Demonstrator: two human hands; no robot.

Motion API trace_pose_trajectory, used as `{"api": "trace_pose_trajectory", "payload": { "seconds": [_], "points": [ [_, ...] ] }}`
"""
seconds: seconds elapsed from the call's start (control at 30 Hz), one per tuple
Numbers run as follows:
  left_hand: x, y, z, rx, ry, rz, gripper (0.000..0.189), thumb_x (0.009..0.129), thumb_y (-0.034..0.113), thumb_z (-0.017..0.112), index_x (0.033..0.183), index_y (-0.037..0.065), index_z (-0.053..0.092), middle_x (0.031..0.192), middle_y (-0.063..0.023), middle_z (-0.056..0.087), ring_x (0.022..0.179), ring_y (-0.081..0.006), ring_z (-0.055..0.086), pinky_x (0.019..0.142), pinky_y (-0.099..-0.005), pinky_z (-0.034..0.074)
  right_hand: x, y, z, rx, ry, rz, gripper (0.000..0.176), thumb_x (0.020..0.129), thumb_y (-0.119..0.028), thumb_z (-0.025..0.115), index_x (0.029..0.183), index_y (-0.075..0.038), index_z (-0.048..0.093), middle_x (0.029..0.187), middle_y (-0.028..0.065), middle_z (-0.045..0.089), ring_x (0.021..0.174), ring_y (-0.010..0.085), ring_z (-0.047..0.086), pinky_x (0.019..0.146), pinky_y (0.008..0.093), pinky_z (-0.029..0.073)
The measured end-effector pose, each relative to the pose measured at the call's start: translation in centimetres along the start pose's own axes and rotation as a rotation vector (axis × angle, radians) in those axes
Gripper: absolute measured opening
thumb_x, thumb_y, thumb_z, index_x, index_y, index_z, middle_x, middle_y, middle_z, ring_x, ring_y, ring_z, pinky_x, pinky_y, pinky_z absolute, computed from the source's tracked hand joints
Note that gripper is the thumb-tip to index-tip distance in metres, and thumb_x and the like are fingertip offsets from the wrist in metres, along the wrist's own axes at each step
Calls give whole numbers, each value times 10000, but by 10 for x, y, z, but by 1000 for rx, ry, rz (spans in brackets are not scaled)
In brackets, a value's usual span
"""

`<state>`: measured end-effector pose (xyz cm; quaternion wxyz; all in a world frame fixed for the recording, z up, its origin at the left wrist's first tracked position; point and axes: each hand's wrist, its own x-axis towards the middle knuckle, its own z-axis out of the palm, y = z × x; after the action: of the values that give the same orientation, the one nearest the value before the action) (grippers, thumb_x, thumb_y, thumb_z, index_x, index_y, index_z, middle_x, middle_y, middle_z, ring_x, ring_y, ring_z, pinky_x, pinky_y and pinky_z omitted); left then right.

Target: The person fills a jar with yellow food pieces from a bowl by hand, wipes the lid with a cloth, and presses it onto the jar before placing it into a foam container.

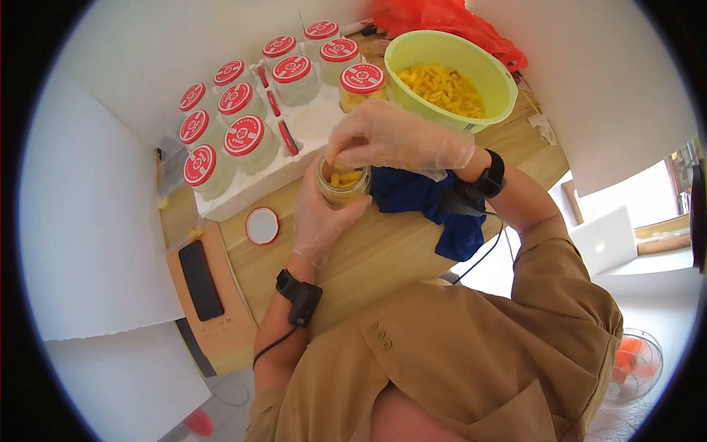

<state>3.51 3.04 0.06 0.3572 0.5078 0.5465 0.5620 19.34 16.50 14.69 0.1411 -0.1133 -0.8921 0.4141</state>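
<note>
My left hand, in a clear plastic glove, is wrapped round an open glass jar on the wooden table. Pale yellow strips show inside the jar. My right hand, also gloved, is over the jar's mouth with fingers pinched together at its rim; whatever they hold is hidden. Beyond it stands a light green bowl with many yellow strips of food in it. Left of the jar, a loose lid lies with its pale inside up.
Several red-lidded jars stand in a white foam tray, with red-and-black pens between them. A dark blue cloth lies near the jar. A phone rests on a brown folder. A red plastic bag sits behind the bowl.
</note>
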Motion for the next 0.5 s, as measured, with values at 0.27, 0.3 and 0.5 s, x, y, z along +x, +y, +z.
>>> {"api": "trace_pose_trajectory", "payload": {
  "seconds": [0.27,0.3,0.5],
  "points": [
    [2,-4,-2,114,7,42,934,746,150,941,1523,-8,449,1407,-126,629,1284,-225,634,1120,-376,505,-13,44,-66,-94,366,116,259,923,-201,696,1042,9,790,898,106,753,843,183,690,824,322,551],
    [1,-1,-2,112,6,31,936,746,150,941,1524,-10,447,1408,-128,628,1284,-227,635,1119,-375,506,-19,57,-79,-126,364,166,236,933,-175,694,1037,16,786,909,90,749,855,160,680,827,313,548],
    [1,-4,-2,129,12,30,942,750,148,938,1529,-25,436,1392,-136,635,1273,-232,643,1100,-371,522,-53,125,-115,-437,265,279,190,907,-129,713,1015,5,793,971,119,766,912,235,703,870,367,553]
  ]
}}
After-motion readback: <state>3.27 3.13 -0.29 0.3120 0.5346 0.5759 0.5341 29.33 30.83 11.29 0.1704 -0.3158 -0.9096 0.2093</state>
